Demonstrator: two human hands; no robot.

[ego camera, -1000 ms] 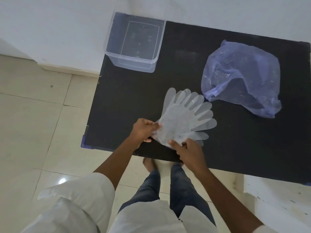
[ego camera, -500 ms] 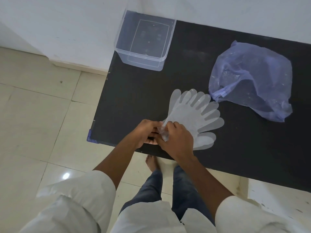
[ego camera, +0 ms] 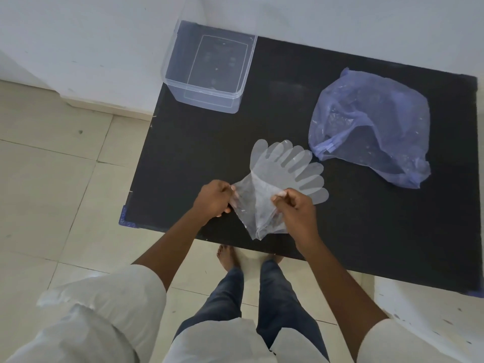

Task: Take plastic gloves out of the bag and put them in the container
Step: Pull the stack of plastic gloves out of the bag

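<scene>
Gloves (ego camera: 285,169) pinched at cuff between left hand (ego camera: 213,199) and right hand (ego camera: 294,209); fingers clamped on plastic.

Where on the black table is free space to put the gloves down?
The black table is bare between the clear container and the gloves, and right of the right hand, below the blue bag. It is crowded where both hands, including the left hand, hold the gloves.

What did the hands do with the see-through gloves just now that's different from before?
The left hand and right hand, bunched together half a second ago, have pulled apart, each keeping its grip on the cuff end of the plastic gloves and stretching it open above the table edge. The purple bag, the empty container and the black table stayed put.
</scene>
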